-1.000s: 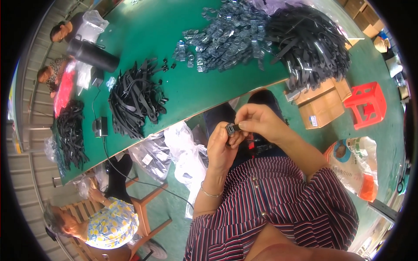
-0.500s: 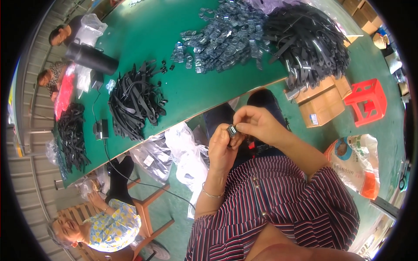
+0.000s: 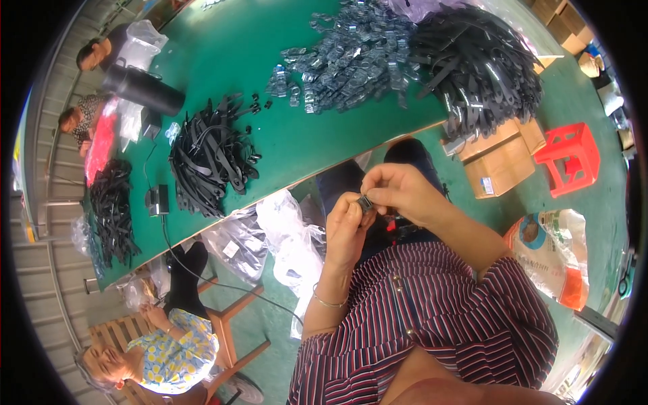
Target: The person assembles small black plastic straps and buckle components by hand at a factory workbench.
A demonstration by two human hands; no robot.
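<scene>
Above my lap, a small dark buckle-like piece with a shiny edge (image 3: 365, 203) sits between my two hands. The fingers of my left hand (image 3: 345, 226) are closed around it from the left. From the right, the thumb and forefinger of my right hand (image 3: 399, 191) pinch it. Its exact kind is too small to make out. On the green table ahead lie a heap of black straps (image 3: 208, 156), a large pile of clear-wrapped small parts (image 3: 361, 61) and a bigger heap of black straps (image 3: 476, 64).
A black bottle (image 3: 145, 91) and a corded black box (image 3: 156, 200) stand at the table's left. Cardboard box (image 3: 503, 169), red stool (image 3: 570, 158) and printed sack (image 3: 553, 253) are at my right. Plastic bags (image 3: 290, 236) hang below the table edge. A co-worker (image 3: 172, 351) sits at lower left.
The small piece has tilted and shifted slightly right between my fingers, and my left hand has turned a little with it. The seated co-worker's head and hand have moved slightly.
</scene>
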